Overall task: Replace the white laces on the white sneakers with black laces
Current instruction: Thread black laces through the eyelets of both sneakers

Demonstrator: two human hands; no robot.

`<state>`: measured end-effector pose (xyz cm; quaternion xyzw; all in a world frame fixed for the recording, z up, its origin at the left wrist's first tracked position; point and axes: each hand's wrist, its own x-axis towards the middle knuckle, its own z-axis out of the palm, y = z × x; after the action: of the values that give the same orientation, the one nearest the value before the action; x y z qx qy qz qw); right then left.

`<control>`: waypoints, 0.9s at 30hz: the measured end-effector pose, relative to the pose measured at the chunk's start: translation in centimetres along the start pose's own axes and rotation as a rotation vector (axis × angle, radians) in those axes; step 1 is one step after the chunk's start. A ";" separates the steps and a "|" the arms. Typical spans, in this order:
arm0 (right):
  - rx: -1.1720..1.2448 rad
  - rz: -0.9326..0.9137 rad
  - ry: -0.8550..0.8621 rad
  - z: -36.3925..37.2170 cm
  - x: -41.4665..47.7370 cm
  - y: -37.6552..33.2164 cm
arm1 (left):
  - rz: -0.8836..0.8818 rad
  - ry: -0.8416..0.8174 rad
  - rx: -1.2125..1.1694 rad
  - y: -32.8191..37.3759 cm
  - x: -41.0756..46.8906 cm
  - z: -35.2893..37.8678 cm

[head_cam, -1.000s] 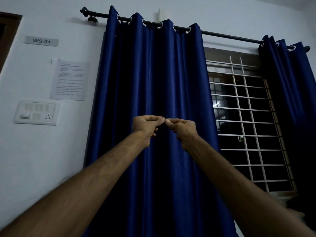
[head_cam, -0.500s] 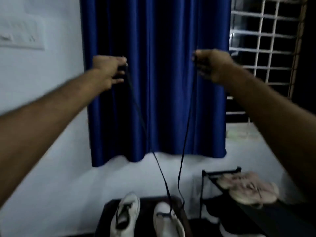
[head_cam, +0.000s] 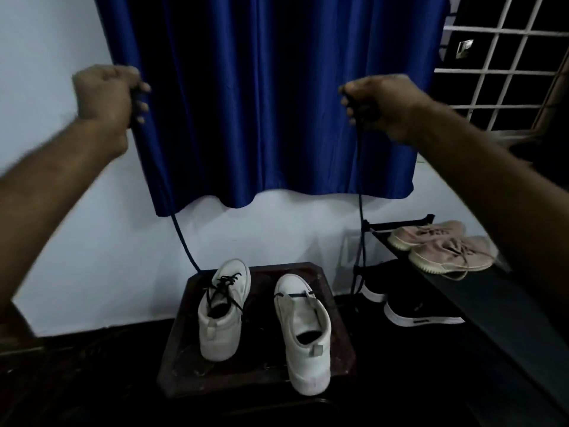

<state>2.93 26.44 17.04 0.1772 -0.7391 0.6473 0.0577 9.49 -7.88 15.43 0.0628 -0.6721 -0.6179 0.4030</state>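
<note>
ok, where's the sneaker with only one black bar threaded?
Head view, lower centre: the one-bar sneaker stands on the dark stool, right of the laced sneaker and left of the black shoes.

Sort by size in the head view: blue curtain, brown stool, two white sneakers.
1. blue curtain
2. brown stool
3. right sneaker looks slightly bigger than left sneaker, but it's nearer the camera, so unsure.

Blue curtain [head_cam: 277,103], beige shoes [head_cam: 449,254] on rack [head_cam: 492,303]
</note>
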 end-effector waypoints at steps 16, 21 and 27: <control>-0.373 0.255 -0.394 6.8 -8.6 24.1 | -0.475 -0.767 0.737 -20.7 -22.2 8.6; -0.513 0.207 -0.469 8.5 -9.1 25.8 | -0.469 -0.512 0.478 -22.2 -22.7 7.8; -0.521 0.196 -0.467 9.4 -9.2 26.6 | -0.518 -0.466 0.286 -23.7 -22.8 7.2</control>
<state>3.84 21.63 -12.22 0.2279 -0.8861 0.3816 -0.1316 10.44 5.64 -15.37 0.1441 -0.7870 -0.5971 0.0570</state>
